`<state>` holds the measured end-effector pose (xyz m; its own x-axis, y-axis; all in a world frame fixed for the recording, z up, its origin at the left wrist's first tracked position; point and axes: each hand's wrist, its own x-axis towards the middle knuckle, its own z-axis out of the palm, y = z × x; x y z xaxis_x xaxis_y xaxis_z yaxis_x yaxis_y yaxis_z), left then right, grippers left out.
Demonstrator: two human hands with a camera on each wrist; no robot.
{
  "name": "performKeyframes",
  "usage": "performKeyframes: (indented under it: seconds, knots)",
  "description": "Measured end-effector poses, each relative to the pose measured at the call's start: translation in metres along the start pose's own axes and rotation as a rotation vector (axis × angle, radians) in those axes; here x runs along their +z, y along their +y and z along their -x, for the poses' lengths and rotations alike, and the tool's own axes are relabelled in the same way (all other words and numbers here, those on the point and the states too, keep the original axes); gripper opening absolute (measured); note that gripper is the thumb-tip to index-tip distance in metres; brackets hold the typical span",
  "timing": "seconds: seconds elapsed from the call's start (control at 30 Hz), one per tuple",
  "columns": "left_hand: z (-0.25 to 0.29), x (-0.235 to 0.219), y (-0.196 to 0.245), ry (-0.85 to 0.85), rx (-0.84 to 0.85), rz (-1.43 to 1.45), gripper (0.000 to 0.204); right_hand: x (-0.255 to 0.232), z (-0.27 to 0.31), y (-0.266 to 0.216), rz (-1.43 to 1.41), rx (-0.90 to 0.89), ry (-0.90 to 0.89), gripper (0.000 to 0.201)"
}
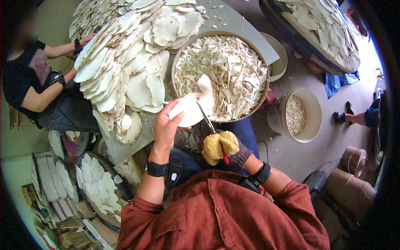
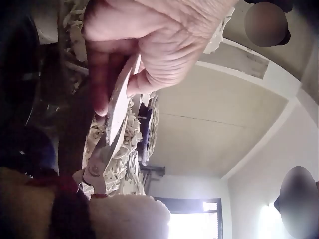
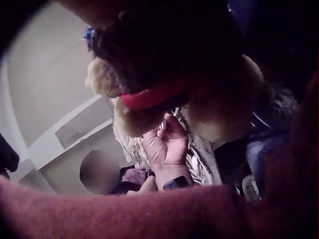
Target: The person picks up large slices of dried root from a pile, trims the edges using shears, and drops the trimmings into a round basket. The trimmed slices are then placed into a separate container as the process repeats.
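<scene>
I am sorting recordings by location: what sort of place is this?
Probably a processing workshop: pale slices heaped on a grey table, a round tub of cut pieces, and red-handled scissors.

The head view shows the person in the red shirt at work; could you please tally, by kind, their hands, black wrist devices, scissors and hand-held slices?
Hands: 2 (left hand, right hand)
Black wrist devices: 2, one on each wrist
Scissors: 1, in the right hand
Hand-held slice: 1, in the left hand
Total: 6

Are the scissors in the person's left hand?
No, the gloved right hand grips the scissors, while the bare left hand holds a white slice.
</scene>
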<state>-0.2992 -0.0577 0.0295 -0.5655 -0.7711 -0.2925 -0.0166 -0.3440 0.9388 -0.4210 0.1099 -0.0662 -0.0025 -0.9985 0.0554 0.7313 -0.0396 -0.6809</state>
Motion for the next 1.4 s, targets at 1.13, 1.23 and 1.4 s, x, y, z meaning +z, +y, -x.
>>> performKeyframes:
  seconds: [1.13,1.23,1.4]
  knots:
    - [0.018,-0.009,-0.024,0.319,0.238,0.112,0.043,0.01,-0.003,0.016,0.82,-0.018,0.078,0.018]
    - [0.026,-0.017,-0.003,0.205,0.139,0.078,0.041,0.01,0.006,0.017,0.461,0.073,0.097,0.014]
    - [-0.008,-0.023,0.095,-0.54,-0.297,-0.852,0.045,0.031,0.056,-0.03,0.182,0.112,-0.115,0.021]
